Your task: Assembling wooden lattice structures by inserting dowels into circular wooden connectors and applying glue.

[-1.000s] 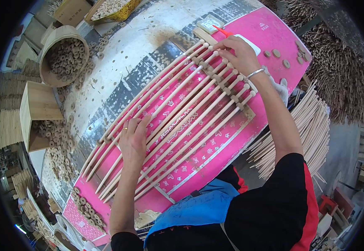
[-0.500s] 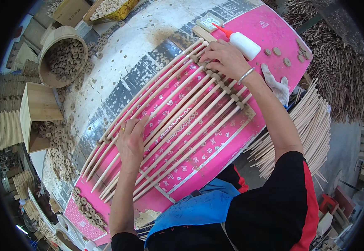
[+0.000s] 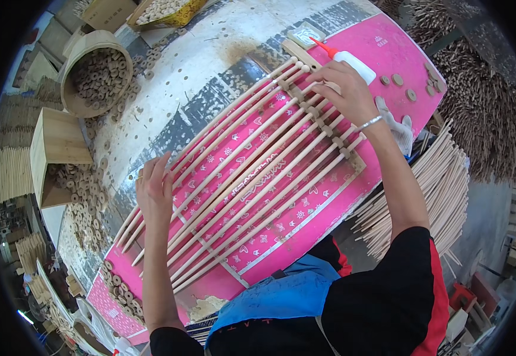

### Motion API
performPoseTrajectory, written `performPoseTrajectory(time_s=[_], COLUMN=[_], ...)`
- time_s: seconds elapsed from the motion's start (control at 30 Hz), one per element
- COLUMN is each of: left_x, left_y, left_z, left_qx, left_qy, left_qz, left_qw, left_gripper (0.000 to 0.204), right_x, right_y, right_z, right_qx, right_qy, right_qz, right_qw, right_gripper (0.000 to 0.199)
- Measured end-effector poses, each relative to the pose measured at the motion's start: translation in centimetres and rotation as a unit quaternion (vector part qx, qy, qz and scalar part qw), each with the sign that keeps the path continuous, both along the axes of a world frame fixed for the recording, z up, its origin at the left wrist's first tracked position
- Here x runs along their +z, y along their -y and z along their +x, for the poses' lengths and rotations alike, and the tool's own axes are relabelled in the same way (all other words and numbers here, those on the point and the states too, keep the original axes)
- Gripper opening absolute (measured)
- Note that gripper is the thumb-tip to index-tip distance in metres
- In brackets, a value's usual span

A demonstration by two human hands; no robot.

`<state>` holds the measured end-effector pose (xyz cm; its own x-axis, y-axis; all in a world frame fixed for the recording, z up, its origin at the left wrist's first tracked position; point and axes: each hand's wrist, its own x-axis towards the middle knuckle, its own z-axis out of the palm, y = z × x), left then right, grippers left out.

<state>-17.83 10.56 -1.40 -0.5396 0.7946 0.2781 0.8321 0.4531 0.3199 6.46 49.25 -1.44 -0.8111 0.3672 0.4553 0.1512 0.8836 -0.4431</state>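
Note:
Long pale wooden rods (image 3: 247, 147) lie side by side in a slanting row, several with small balls at their far-right ends. Brown wooden rings (image 3: 312, 111) sit in a line across the rods near those ends. My right hand (image 3: 347, 95) bends its fingers and thumb around the end of one rod there; the fingertips are partly hidden. Over the left part of the outer rods is my left hand (image 3: 155, 193), its fingers apart and partly stretched out. It covers the spot where rings sat on the outer rods. A white glue bottle (image 3: 356, 66) with a red nozzle lies beyond my right hand.
The pink-covered table (image 3: 305, 222) bears loose rings (image 3: 121, 292) at lower left and discs (image 3: 397, 79) at far right. A ring-filled bucket (image 3: 71, 89) and wooden box (image 3: 62, 139) stand left. A white glove (image 3: 395, 121) lies near the right edge, beside a rod bundle (image 3: 430, 190).
My left hand has moved left and slightly up, from the middle rods to the outer ones. My right hand has shifted slightly right. The whole view has moved a little.

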Motion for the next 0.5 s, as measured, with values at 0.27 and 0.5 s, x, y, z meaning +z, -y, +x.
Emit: performPoseTrajectory(time_s=[0.27,0.5], left_x=[-1.8,-1.0], left_y=[0.7,0.4], left_z=[0.2,0.4], left_qx=[-0.022,-0.025], left_qy=[-0.033,-0.104], left_qz=[-0.039,-0.025], left_qw=[0.998,0.994], left_gripper=[0.024,0.019], right_x=[0.9,0.8], right_y=[5.5,8.8], right_z=[1.7,1.6], right_qx=[-0.007,0.010], right_qy=[-0.032,-0.031], right_qz=[-0.129,-0.139], right_qw=[0.991,0.990], right_gripper=[0.012,0.014])
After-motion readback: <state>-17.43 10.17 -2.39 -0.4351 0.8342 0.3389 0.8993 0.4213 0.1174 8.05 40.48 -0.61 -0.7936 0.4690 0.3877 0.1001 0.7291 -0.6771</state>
